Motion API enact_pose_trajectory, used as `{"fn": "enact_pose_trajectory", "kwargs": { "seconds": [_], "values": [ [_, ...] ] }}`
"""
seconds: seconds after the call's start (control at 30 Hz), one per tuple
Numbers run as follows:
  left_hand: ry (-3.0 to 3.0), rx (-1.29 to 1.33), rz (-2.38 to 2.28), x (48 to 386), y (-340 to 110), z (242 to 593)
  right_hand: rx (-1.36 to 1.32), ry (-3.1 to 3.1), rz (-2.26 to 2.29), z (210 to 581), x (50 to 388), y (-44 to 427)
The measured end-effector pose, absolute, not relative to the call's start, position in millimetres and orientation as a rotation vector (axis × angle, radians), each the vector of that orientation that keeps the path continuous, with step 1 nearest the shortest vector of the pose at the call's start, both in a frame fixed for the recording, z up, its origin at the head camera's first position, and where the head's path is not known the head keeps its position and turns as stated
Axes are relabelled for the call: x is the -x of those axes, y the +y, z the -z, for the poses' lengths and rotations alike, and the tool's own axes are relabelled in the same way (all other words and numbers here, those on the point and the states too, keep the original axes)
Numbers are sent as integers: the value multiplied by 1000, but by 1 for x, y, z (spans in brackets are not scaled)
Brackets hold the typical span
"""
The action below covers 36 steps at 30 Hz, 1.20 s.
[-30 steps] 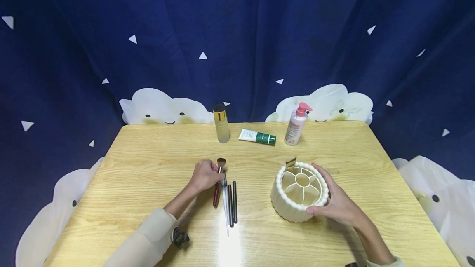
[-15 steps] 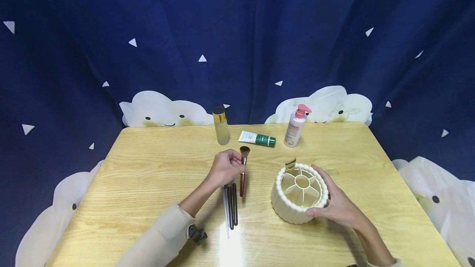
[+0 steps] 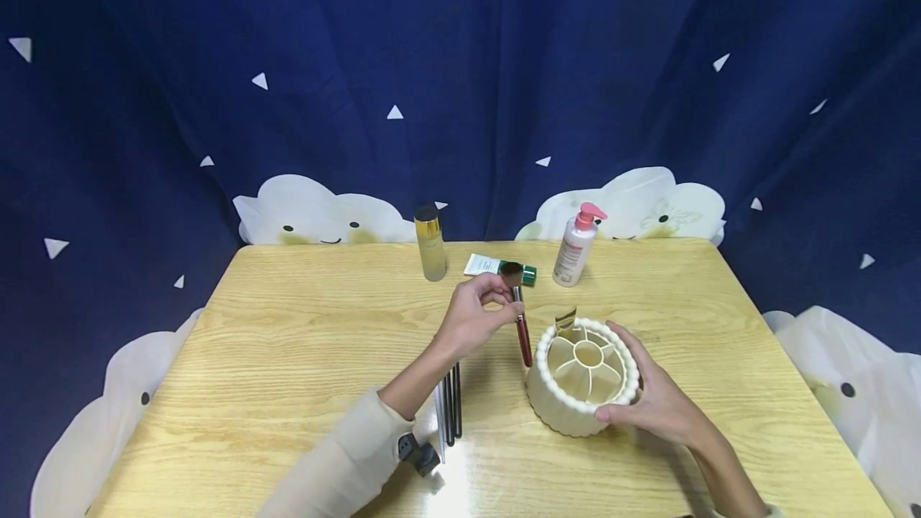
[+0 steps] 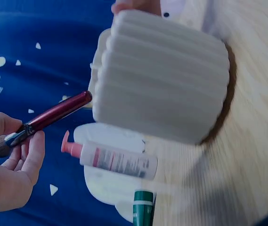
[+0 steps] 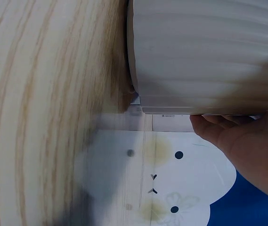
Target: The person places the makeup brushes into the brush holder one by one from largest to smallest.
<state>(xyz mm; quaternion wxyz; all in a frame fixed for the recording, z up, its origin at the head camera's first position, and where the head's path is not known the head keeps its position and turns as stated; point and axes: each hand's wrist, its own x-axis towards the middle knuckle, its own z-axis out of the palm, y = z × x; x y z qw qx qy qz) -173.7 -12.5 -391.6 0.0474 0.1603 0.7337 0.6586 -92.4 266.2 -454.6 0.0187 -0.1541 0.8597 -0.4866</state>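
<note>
One glossy brush [image 4: 51,116]; ribbed holder [image 4: 164,77], perhaps plastic.

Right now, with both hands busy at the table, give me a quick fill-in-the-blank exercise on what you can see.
1. The left hand holds a makeup brush with a dark ____ handle.
2. The cream ribbed holder is gripped by the person's ____ hand.
3. The white bottle standing at the back has a ____ pump top.
4. The tube lying beside that bottle is white and ____.

Missing words: red; right; pink; green.
</note>
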Motion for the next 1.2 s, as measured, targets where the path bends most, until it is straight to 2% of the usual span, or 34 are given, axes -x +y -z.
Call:
{"fn": "enact_pose_trajectory", "kwargs": {
  "seconds": [0.23,0.53,0.83,1.2],
  "values": [
    [2087,-465,-2151,161,7,392,481,2700,1459,454,92,267],
    [2108,-442,-2053,153,16,414,482,2679,1477,452,92,266],
    [2471,-631,-1800,150,17,424,493,2651,1509,454,92,266],
    [2600,-766,-1657,145,20,437,495,2649,1517,455,93,267]
  ]
}}
